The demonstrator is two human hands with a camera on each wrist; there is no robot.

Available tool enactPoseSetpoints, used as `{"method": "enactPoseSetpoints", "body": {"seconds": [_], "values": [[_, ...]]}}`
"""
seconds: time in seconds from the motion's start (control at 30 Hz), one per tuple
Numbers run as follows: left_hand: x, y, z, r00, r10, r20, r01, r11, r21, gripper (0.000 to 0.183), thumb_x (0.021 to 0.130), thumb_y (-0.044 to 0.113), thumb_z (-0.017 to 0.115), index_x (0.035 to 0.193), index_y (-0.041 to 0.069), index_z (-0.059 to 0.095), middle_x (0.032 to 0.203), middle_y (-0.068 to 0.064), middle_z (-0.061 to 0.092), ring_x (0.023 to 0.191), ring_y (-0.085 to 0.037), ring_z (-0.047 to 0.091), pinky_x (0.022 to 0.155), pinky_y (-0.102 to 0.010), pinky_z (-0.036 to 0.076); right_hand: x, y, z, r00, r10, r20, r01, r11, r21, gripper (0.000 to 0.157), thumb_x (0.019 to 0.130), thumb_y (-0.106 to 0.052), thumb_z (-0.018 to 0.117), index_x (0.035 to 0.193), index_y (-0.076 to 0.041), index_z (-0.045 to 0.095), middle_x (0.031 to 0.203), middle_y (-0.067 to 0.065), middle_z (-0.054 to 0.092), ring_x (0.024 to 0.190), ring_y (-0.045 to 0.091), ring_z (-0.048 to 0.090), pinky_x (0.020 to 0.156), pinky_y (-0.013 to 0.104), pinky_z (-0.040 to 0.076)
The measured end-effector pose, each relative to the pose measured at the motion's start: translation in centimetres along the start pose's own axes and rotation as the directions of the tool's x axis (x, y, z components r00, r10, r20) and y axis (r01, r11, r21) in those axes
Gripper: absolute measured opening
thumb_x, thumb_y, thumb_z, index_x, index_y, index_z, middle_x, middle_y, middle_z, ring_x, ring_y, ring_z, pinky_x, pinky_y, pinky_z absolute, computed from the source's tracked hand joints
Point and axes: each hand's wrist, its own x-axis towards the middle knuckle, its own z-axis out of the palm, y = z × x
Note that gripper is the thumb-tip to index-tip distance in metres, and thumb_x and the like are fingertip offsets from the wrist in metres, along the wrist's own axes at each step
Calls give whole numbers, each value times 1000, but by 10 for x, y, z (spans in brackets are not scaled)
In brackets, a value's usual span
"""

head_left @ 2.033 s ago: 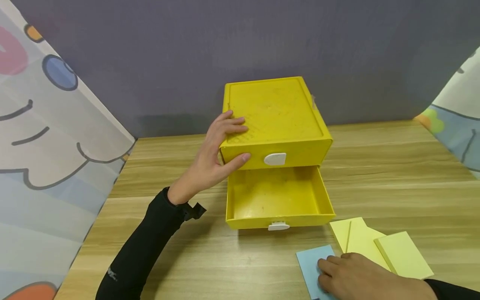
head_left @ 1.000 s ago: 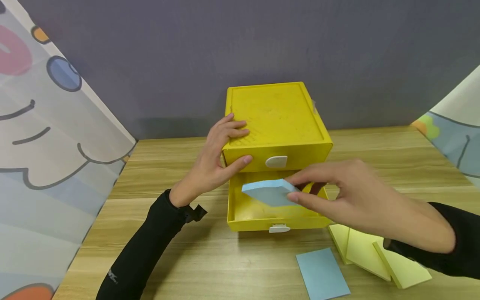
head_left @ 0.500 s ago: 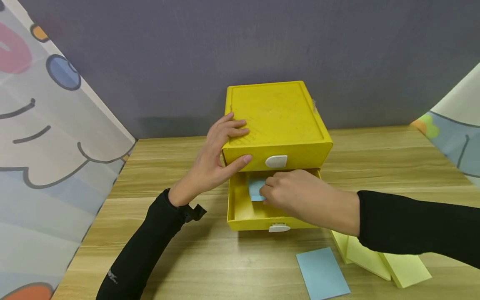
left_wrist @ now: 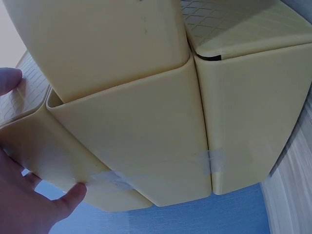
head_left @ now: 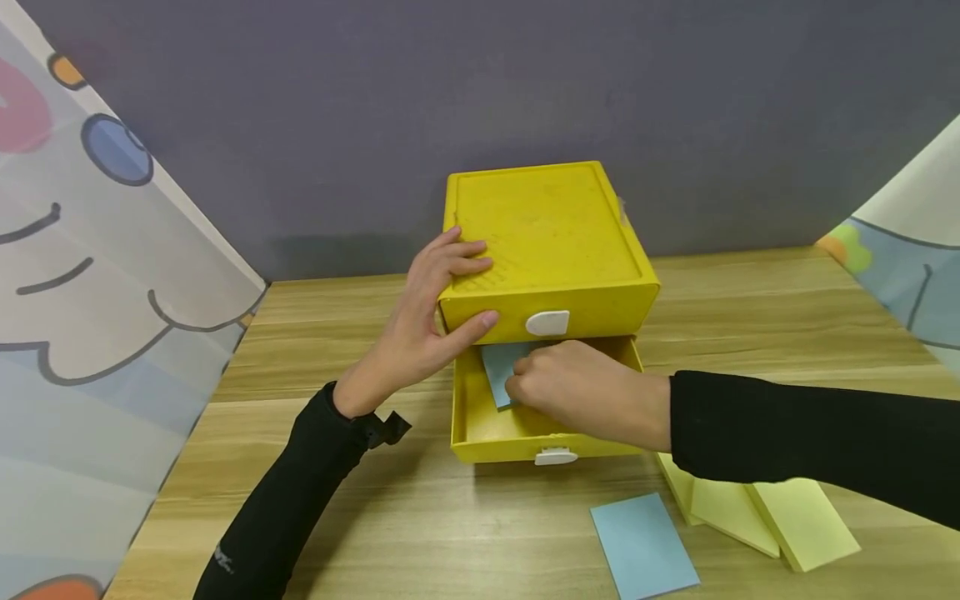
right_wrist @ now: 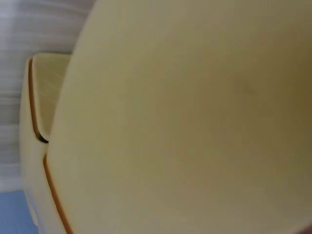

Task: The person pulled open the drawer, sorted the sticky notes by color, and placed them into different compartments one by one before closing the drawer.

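A yellow two-drawer box [head_left: 547, 225] stands against the back wall, its lower drawer [head_left: 495, 451] pulled out. My left hand [head_left: 420, 329] rests on the box's left front corner, fingers laid on the top and thumb against the upper drawer's front. In the left wrist view, that hand [left_wrist: 29, 204] lies by the box's side [left_wrist: 141, 131]. Inside the lower drawer, my right hand [head_left: 581, 392] holds a blue sticky note pad [head_left: 498, 371] with curled fingers; the fingertips are hidden. The right wrist view is mostly filled by a close yellowish surface [right_wrist: 170, 122].
Another blue sticky note pad [head_left: 645, 546] lies on the wooden table [head_left: 375, 525] in front of the drawer. Yellow sticky note pads [head_left: 806, 525] overlap to its right, partly under the right sleeve [head_left: 787, 429]. A grey wall [head_left: 337, 125] rises behind the box.
My right hand took a blue pad from the table, carried it left over the open drawer and lowered it inside, where it now lies flatter. The left hand stays on the box.
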Motion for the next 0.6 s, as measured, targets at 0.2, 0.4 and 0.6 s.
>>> {"method": "enactPoseSetpoints", "body": {"seconds": [0.2,0.4,0.6], "values": [[-1,2,-1,1000,-18,6,18,1000,3,64,99,60,52,135,7,57,152,-12,50,159,-27,23,134,-45,14,0,3,-5,1000,22,14,-23,999,39,18,85,-1,78,77,-16,71,69,-5,63,60,7,55,53,18,49],[-2,0,0,1000,-22,2,22,1000,-7,64,99,59,52,135,7,56,152,-13,49,159,-28,22,134,-46,14,-14,6,-18,988,-1,-152,9,999,53,14,84,-7,82,89,-17,73,81,-7,71,74,5,67,60,18,57],[1,-1,0,1000,-5,-9,4,1000,-22,63,100,58,53,134,5,57,150,-15,51,158,-30,23,134,-45,14,-38,1,-27,917,-133,-375,144,990,1,26,79,-3,83,94,-15,66,77,-10,60,66,1,53,55,13,47]]}}
